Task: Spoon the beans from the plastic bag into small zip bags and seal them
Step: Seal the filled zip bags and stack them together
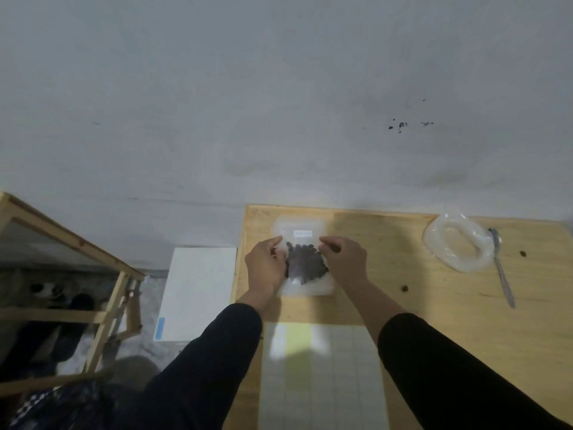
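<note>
A small clear zip bag [305, 287] lies flat on the wooden table [403, 305], with a dark heap of beans [305, 263] inside it and a white label near its top. My left hand [266, 268] pinches the bag's left side and my right hand [345, 262] pinches its right side, fingertips near the top strip. The large plastic bag [457, 243] sits crumpled at the back right and looks empty. A metal spoon [502, 268] lies on the table just right of it.
A gridded sheet with a yellow patch [322, 377] lies on the table in front of me. Two stray beans [404, 287] rest on the wood. A white box [198, 293] and a wooden rack [71, 274] stand left of the table. A grey wall rises behind.
</note>
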